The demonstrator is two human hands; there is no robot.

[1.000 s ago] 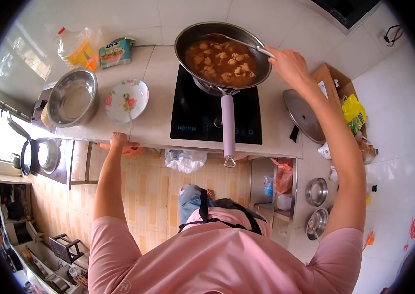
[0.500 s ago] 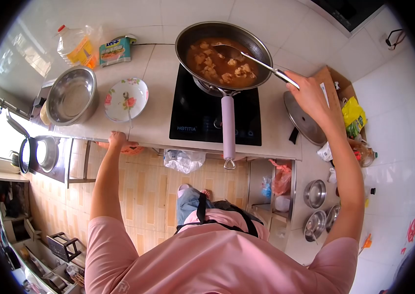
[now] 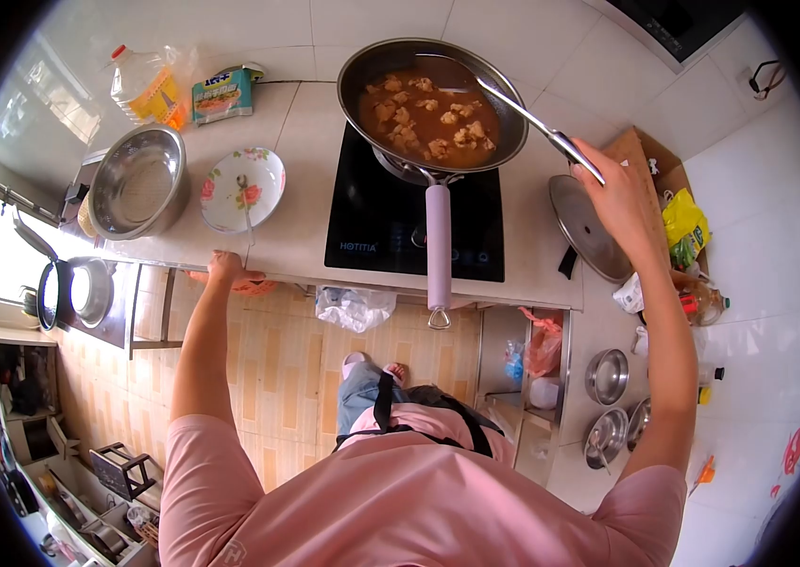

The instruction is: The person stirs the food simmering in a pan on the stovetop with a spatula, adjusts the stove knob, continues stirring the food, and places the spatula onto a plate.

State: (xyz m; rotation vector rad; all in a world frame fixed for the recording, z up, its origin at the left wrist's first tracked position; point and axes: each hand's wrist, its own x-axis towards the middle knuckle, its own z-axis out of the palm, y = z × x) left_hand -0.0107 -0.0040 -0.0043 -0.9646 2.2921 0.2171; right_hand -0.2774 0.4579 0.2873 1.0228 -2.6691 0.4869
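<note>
My right hand (image 3: 611,184) is closed around the handle of a long metal spatula (image 3: 537,123). Its head lies partly under the reddish-brown sauce at the far side of a deep frying pan (image 3: 511,142), so its full shape is hidden. Pieces of meat (image 3: 471,132) sit in the sauce. The pan stands on a black induction cooker (image 3: 372,213), its lilac handle (image 3: 439,246) pointing towards me. At the front edge of the counter (image 3: 301,255), my left hand (image 3: 225,268) is closed on the edge, just below a floral plate (image 3: 221,213) with a spoon (image 3: 247,203) on it.
Left of the plate stand a steel basin (image 3: 140,184), an oil bottle (image 3: 147,90) and a green packet (image 3: 222,94). A pan lid (image 3: 589,227) leans at the right near a cardboard box (image 3: 660,170). Steel bowls (image 3: 607,376) sit on the right-hand counter.
My right hand has moved slightly to the right and towards me, the spatula's head shifting to the pan's far right side. My left hand stays in place.
</note>
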